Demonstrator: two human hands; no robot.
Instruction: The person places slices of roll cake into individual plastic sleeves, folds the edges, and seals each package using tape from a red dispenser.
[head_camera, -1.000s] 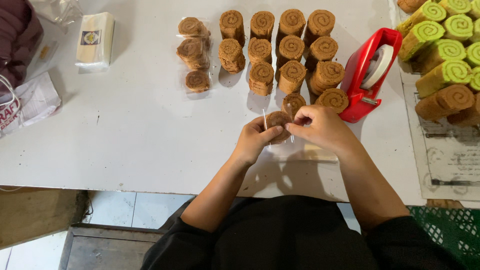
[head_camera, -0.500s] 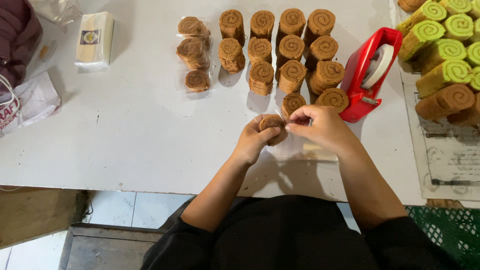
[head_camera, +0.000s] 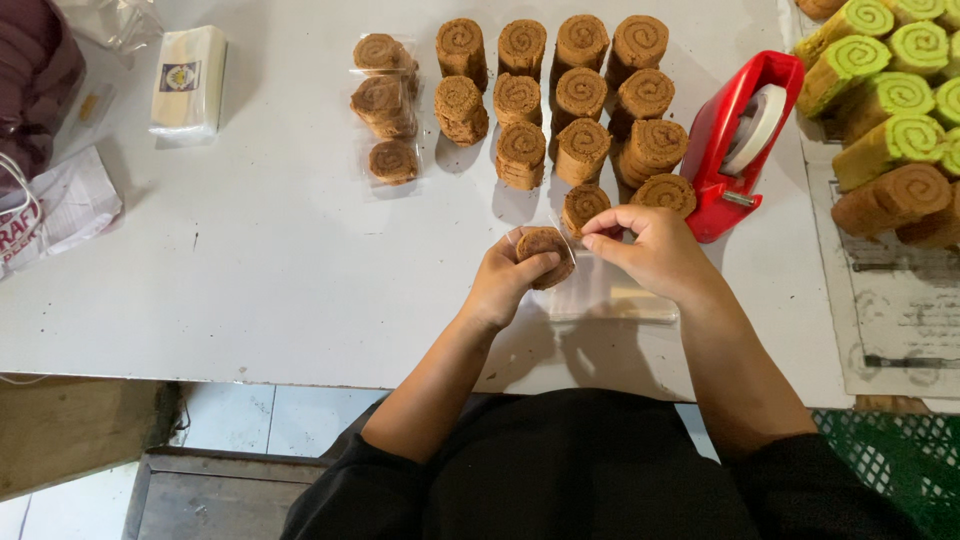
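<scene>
Left hand (head_camera: 505, 278): closed around a brown swirl roll slice (head_camera: 545, 252), holding it just above the white table (head_camera: 250, 270) near its front edge.
Right hand (head_camera: 655, 250): fingers pinched narrow on the clear plastic wrap (head_camera: 562, 232) at the slice's right side; the film is thin, so how far it covers the slice I cannot tell.
Under the hands: a flat stack of clear plastic sheets (head_camera: 615, 298) lies on the table, touching neither slice nor tape.
Tape dispenser (head_camera: 740, 140): red, just beyond the right hand, within reach.
Left to do, by my reading: the unwrapped brown slices (head_camera: 580, 95) stand in rows beyond the hands, many of them bare.
Done, by my reading: three wrapped slices (head_camera: 385, 105) sit apart at the left of the rows, shiny with film.
Far right: green swirl rolls (head_camera: 880, 70) wait on a tray, uncut into packets.
</scene>
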